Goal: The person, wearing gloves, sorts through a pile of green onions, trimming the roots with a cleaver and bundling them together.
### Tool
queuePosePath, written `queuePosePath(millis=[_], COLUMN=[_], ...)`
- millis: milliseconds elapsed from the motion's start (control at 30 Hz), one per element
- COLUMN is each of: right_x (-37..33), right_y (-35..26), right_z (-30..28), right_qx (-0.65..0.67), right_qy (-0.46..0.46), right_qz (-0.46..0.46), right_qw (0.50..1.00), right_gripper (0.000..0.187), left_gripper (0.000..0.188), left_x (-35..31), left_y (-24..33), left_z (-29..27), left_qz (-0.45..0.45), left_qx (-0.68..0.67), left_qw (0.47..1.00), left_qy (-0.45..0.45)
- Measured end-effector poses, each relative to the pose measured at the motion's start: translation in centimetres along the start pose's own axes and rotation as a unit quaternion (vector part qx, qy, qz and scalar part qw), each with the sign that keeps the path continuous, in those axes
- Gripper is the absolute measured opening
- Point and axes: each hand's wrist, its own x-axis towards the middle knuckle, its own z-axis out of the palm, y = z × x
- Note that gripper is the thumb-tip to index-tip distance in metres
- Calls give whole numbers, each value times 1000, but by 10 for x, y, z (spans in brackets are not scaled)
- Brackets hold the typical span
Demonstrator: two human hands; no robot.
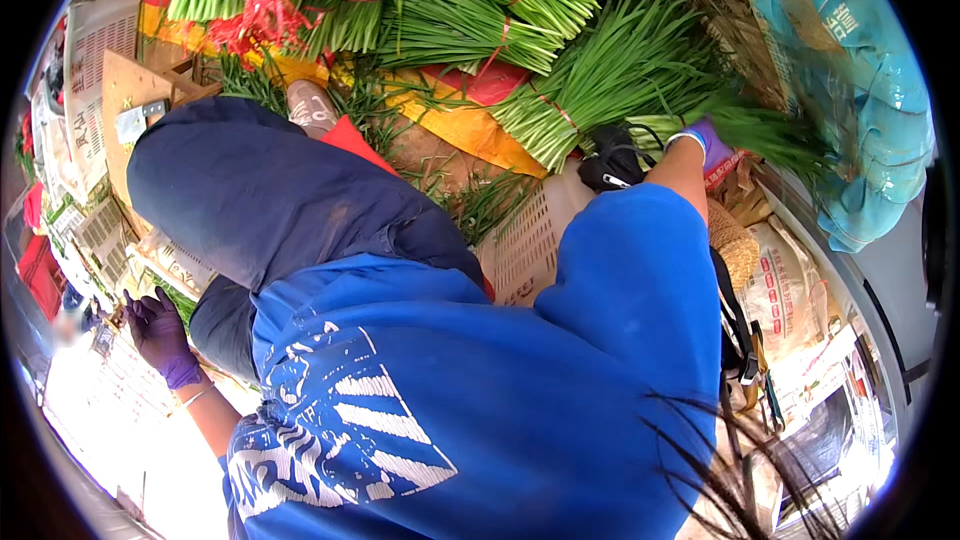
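Observation:
My right hand (pixel 712 143), in a purple glove, is closed round a loose bunch of garlic chives (pixel 775 132). Its pale stems point left and its dark, blurred leaves spread to the right. Just left of that wrist is a small black zipped bag (pixel 612 158). A large tied bundle of chives (pixel 625 70) lies beyond it. My left hand (pixel 160 338), also gloved in purple, is out at the far left beside my knee. Its fingers are apart and nothing shows in them.
More tied chive bundles (pixel 470 15) are piled at the back, with red plastic ties (pixel 262 0) on the left. A knife (pixel 140 120) lies on a wooden board (pixel 122 70). A pale plastic crate (pixel 525 245) stands between my legs. A turquoise wrapped bundle (pixel 870 90) is at right.

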Motion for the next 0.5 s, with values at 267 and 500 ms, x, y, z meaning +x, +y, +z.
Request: queuePosePath(millis=[267,500], right_x=[18,-30], right_y=[45,9], right_z=[42,-27], right_qx=[243,72], right_qy=[36,-71], right_qz=[69,-107], right_qw=[967,989], right_gripper=[42,49], left_gripper=[34,40], left_x=[6,1], left_y=[-5,-2], left_z=[44,38], left_qz=[17,10], left_qx=[50,77], left_qw=[999,997], left_qy=[-4,4])
